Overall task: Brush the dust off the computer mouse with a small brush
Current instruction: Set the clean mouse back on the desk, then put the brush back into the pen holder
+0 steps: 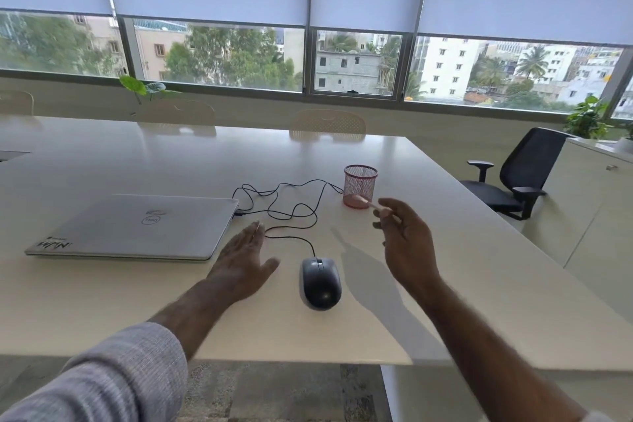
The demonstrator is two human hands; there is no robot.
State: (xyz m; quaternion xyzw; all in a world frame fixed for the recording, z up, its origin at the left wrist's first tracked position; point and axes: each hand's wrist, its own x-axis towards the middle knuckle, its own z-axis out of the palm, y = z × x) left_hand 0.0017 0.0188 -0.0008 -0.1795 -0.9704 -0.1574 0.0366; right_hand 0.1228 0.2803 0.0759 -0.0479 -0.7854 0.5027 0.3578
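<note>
Black mouse [321,282] on table; brush [368,203] held aloft.

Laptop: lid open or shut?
Shut. The laptop lies flat on the table, lid down with its logo facing up; no screen or keyboard shows.

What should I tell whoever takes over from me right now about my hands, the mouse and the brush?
Left hand: open, flat on the white table, left of the black corded computer mouse, not touching it.
Right hand: raised to the right of the mouse, pinching the small pink brush, which is blurred in front of the red mesh pen cup.
The mouse's cable runs to the closed silver laptop.
Done: brush in hand.
Left: bring the brush down to the mouse and sweep it; the brush is not touching the mouse yet.
</note>
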